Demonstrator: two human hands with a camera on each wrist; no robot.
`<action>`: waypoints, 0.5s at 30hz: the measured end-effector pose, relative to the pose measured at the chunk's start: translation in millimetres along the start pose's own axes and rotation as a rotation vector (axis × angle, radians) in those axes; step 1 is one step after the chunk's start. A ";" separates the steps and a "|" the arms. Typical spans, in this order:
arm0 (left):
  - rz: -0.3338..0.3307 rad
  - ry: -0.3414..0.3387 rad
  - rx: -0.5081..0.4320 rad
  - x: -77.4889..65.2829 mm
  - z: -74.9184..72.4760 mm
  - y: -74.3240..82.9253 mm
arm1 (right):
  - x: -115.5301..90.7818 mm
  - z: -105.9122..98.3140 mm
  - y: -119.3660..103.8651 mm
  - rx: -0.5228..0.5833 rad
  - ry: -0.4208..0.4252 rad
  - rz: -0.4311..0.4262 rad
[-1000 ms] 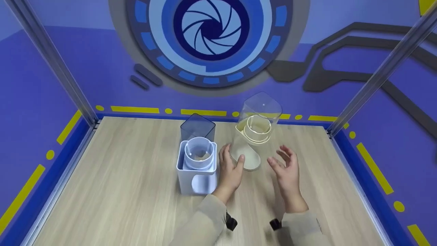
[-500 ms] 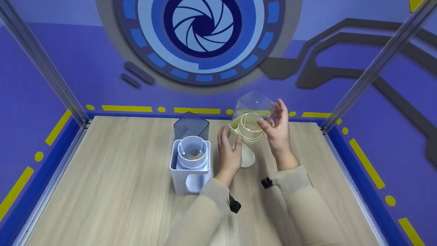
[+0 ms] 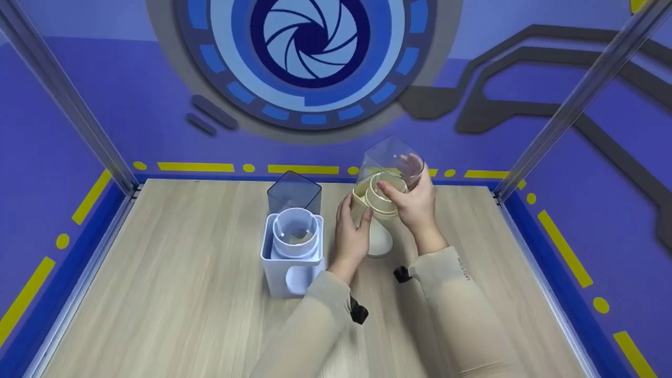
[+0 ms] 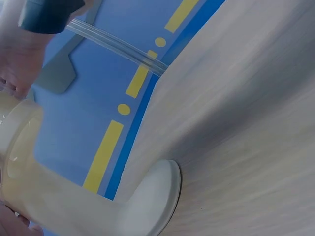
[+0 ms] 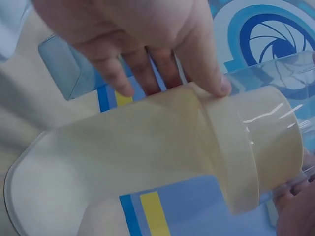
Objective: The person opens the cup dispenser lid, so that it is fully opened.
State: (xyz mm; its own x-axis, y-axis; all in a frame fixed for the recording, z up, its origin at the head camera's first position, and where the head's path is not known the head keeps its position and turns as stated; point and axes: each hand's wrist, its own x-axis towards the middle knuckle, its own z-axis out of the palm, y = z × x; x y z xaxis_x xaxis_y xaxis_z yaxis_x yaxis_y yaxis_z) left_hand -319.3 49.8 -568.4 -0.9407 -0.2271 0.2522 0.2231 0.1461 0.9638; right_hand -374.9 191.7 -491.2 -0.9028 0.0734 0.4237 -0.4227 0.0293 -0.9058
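A cream stand with an oval foot rises from the table, with a wide collar and a pale ring at its upper end. Above the ring is a clear box-shaped container. My left hand holds the stand from its left side, thumb at the collar and fingers behind. From the right, my right hand grips the clear container. Its thumb lies across the front by the ring, and its fingers show through the clear wall.
Left of the left hand stands a pale blue square-bodied unit with a round ring on top. A smoky see-through container rises behind it. A printed blue wall and metal posts border the wooden table.
My right hand has moved forward and left, from beside the stand onto the clear container. My left hand has moved slightly up along the stand. The head view has shifted a little.
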 end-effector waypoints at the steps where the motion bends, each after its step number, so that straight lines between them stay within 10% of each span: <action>1: -0.002 0.003 -0.001 -0.1 0.1 -0.3 | 0.3 -1.6 0.0 -0.004 -0.005 -0.002; 15: 0.024 0.075 -0.030 -17.4 2.3 3.2 | 8.2 -39.0 7.4 0.214 -0.242 -0.036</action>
State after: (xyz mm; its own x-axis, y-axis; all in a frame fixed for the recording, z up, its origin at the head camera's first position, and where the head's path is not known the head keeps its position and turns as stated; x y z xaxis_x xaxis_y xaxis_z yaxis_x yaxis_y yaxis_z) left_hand -302.8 56.4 -569.9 -0.9136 -0.2953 0.2796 0.2535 0.1240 0.9593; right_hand -382.4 231.4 -494.6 -0.8687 -0.1635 0.4676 -0.4386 -0.1849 -0.8795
